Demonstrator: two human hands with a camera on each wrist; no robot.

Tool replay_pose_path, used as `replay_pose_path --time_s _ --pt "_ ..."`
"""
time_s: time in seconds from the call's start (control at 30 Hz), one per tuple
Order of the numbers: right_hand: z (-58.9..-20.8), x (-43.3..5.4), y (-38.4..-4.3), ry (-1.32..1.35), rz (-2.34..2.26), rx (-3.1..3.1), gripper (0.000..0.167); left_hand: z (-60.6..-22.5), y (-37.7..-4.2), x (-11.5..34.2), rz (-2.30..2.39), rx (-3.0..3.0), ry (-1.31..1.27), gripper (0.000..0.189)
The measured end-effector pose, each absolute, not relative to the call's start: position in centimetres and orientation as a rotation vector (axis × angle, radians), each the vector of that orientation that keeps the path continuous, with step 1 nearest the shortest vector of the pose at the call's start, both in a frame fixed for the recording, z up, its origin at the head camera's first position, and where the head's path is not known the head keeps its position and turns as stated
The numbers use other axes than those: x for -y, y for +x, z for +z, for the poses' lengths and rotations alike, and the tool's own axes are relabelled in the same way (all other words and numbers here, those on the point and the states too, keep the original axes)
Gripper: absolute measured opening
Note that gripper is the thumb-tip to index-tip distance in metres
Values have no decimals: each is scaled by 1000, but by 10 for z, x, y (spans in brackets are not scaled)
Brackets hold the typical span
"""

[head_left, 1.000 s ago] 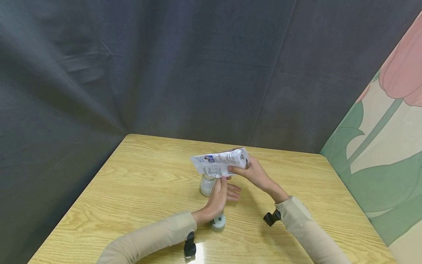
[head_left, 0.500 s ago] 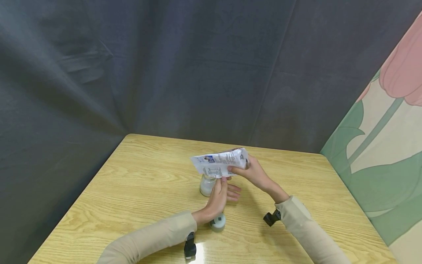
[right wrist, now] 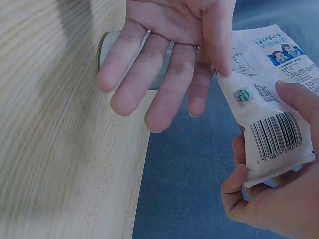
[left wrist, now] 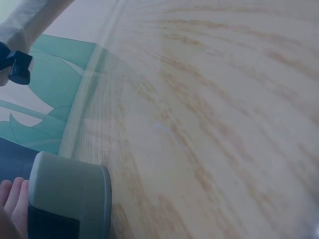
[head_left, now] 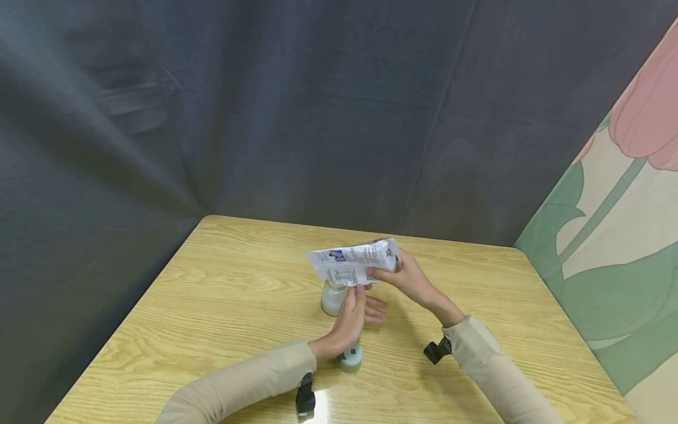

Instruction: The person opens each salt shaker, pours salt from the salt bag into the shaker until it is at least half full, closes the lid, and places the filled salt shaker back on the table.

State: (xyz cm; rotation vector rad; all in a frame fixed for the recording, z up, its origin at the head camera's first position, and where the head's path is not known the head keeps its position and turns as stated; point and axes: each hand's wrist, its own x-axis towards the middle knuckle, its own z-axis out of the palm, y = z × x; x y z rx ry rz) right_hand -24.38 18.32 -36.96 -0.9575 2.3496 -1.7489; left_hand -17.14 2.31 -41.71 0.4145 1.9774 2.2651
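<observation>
My right hand [head_left: 405, 275] grips the back end of a white printed bag [head_left: 360, 262], thumb on the near face. The right wrist view shows the bag's barcode and this hand's fingers wrapped underneath. My left hand [head_left: 348, 321] is below the bag, its thumb touching the lower edge; the other fingers [right wrist: 159, 107] extend straight and spread. Beneath the bag's left end stands a clear glass jar [head_left: 332, 300] with whitish contents, its mouth mostly covered. Under the left wrist sits a pale green-grey round piece [head_left: 351, 357] with a dark part, larger in the left wrist view [left wrist: 70, 191].
A wood-grain table [head_left: 233, 282] carries these things. Dark cloth [head_left: 328, 118] hangs behind and to the left. At the right rises a wall with painted tulips [head_left: 625, 235]. Black wrist cameras [head_left: 305, 396] are attached below both sleeves.
</observation>
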Motion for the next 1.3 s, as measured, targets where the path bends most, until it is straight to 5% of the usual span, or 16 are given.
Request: replay_pose_path --time_s 1.3 --pt "-370 -187 -245 -927 -1730 -2408 47 -438 -184 -30 2260 -1981 384 39"
